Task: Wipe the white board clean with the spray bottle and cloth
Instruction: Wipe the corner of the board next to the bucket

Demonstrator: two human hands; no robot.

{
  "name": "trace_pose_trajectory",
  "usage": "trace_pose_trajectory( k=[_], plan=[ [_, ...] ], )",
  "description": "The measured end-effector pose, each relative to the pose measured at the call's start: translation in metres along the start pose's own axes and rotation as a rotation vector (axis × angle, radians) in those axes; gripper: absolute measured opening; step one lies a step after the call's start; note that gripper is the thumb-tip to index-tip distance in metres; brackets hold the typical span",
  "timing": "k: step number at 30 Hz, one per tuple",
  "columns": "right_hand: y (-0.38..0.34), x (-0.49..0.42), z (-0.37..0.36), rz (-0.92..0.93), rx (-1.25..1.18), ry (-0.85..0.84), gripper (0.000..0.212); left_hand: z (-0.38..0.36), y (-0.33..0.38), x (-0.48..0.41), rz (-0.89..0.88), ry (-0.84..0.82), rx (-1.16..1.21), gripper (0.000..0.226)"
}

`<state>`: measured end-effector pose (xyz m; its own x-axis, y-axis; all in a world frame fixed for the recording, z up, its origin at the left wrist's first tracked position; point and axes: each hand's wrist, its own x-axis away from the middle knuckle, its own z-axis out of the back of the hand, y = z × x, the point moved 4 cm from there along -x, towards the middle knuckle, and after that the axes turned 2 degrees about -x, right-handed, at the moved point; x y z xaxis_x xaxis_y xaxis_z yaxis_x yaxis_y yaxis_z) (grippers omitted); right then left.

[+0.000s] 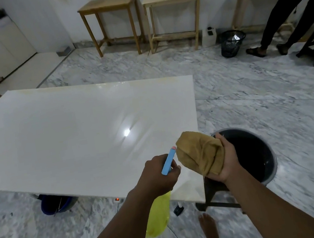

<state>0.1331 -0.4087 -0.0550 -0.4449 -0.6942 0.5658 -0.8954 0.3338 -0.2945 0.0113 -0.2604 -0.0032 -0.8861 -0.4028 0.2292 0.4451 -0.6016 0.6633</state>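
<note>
Overhead, glossy white board; left hand grips yellow spray bottle, right hand clutches crumpled cloth.

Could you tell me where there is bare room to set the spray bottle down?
Nearly the whole white board is bare, from its yellowed far edge to the near edge. Crowding is only at the near right corner, where the left hand holds the spray bottle, the right hand the cloth, beside the black bucket.

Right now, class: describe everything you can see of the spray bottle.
The spray bottle has a translucent yellow-green plastic body and a light blue spray head with a pinkish nozzle tip. The left hand grips its neck, hiding the trigger. It hangs over the near edge of the white board, nozzle aimed at the surface, touching nothing else.
</note>
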Motion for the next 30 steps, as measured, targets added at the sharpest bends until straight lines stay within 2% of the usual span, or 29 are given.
trace_pose_trajectory(
  k=[5, 10, 12, 16, 19, 22, 24, 26, 30],
  plan=[
    [-0.053, -0.059, -0.03, -0.007, 0.015, -0.031, 0.076, 0.0, 0.028, -0.08, -0.042, -0.056, -0.163, 0.027],
    [-0.129, -0.134, -0.047, 0.031, 0.205, 0.08, 0.055, 0.007, 0.046, -0.171, 0.039, -0.101, -0.172, 0.03],
    [-0.168, -0.163, -0.054, 0.126, 0.373, 0.212, 0.042, 0.018, 0.051, -0.204, 0.056, -0.044, -0.124, 0.03],
    [-0.248, -0.229, -0.075, 0.454, 0.982, 0.539, 0.021, 0.036, 0.06, -0.269, 0.066, 0.046, -0.029, 0.02],
    [-0.29, -0.302, -0.076, 0.597, 1.243, 0.616, 0.038, 0.039, 0.067, -0.314, 0.047, 0.071, -0.005, 0.021],
    [-0.303, -0.382, -0.06, 0.536, 1.443, 0.578, 0.054, 0.037, 0.067, -0.341, 0.027, 0.068, -0.012, 0.021],
    [-0.297, -0.427, -0.055, 0.495, 1.568, 0.521, 0.056, 0.034, 0.062, -0.353, 0.028, 0.054, -0.019, 0.02],
    [-0.291, -0.45, -0.056, 0.494, 1.56, 0.549, 0.062, 0.031, 0.056, -0.36, 0.03, 0.039, -0.034, 0.019],
    [-0.299, -0.465, -0.044, 0.483, 1.619, 0.588, 0.053, 0.027, 0.038, -0.363, 0.042, 0.027, -0.033, 0.02]
  ],
)
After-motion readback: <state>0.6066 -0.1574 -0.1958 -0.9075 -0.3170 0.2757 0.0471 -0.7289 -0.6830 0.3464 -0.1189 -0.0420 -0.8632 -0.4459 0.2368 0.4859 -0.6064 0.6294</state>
